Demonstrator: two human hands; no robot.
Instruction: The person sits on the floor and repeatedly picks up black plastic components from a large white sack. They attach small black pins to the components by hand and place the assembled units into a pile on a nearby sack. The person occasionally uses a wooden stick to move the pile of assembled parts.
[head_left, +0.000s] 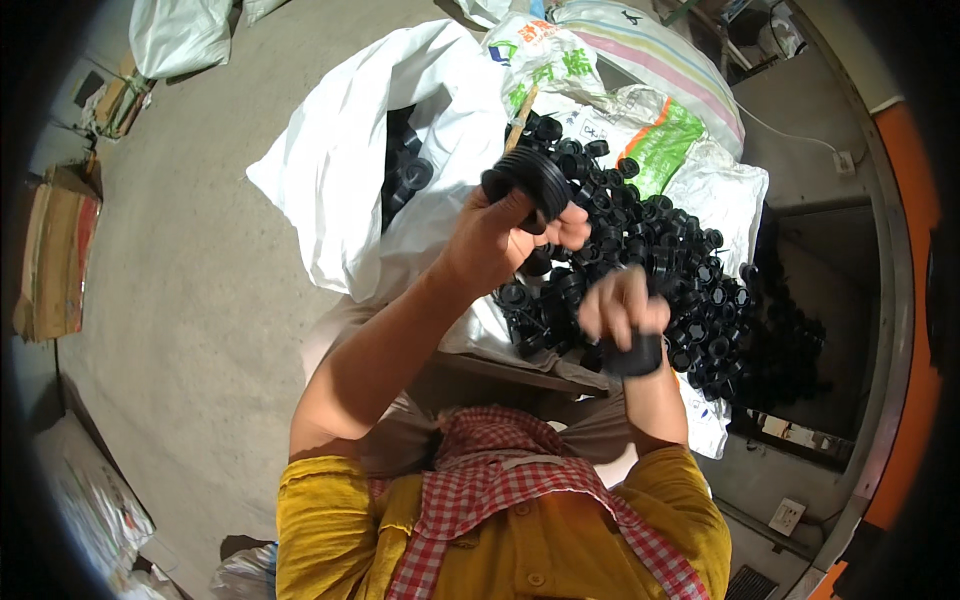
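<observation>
Below, black parts [690,270] on sacks [715,195], grey floor [210,250] alongside.

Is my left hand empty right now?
No, your left hand is holding up a ribbed black piece.

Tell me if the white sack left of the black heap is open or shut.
Open: the white sack's mouth gapes, showing black parts inside.

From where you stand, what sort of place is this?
Probably a small workshop or factory packing corner: a heap of black parts, an open white sack with more black pieces inside, and a plain grey floor.
</observation>
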